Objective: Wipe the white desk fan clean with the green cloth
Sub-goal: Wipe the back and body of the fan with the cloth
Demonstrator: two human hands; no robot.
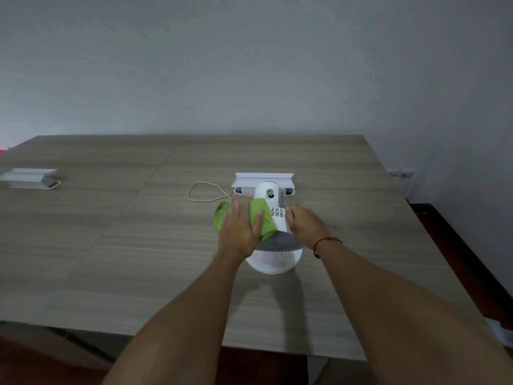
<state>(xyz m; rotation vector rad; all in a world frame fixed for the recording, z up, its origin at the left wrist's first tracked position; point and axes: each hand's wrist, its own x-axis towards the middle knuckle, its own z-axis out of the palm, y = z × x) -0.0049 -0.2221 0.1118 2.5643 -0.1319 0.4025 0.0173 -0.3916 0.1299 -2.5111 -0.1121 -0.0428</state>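
Left hand [240, 229] presses cloth [267, 227] on fan [273, 262] amid table [138, 245].

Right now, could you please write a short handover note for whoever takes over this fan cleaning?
Left hand: flat, pressing the cloth on the fan's left rear.
Right hand: holds the fan by its right side.
Fan stands on the table.
Done: wiping is under way; how much is clean, cannot tell.
Left: the rest of the housing, the grille and the base.
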